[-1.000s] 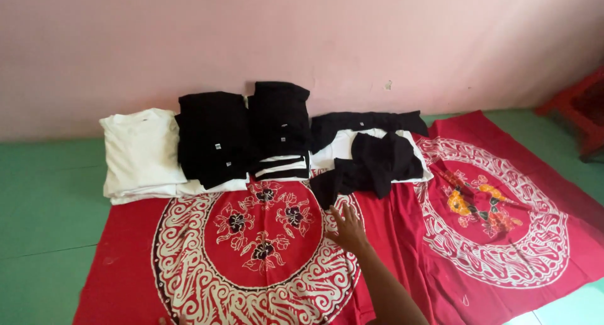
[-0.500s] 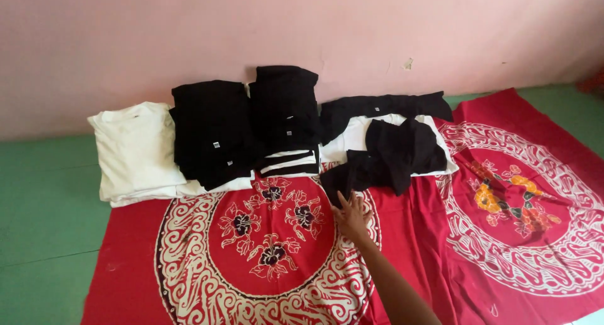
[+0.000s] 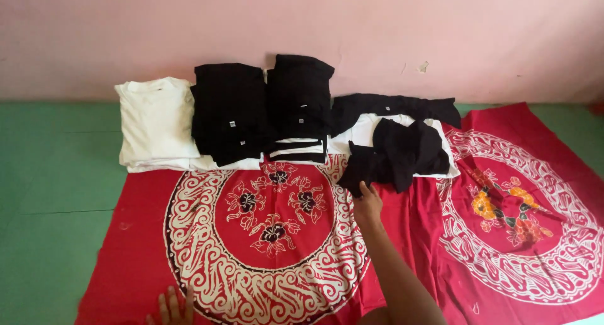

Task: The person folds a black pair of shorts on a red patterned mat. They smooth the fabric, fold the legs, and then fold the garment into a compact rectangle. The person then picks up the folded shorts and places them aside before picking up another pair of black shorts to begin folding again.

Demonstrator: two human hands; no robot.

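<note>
My right hand (image 3: 368, 202) reaches forward and touches the near edge of a crumpled black garment (image 3: 396, 155), which lies on a white garment (image 3: 371, 128). Whether the fingers grip the cloth is unclear. My left hand (image 3: 171, 307) rests flat with spread fingers on the red patterned cloth (image 3: 270, 249) at the bottom edge of view. Behind the cloth stand a folded white stack (image 3: 156, 120), a black stack (image 3: 228, 111) and a taller black pile (image 3: 299, 101) over striped pieces.
A second red patterned cloth (image 3: 522, 212) lies to the right. Green floor (image 3: 50, 193) surrounds the cloths. A pink wall (image 3: 302, 29) runs along the back, right behind the stacks.
My right hand has moved forward from the red cloth up to the edge of the crumpled black garment. The view has shifted slightly, and my left hand now shows at the bottom.
</note>
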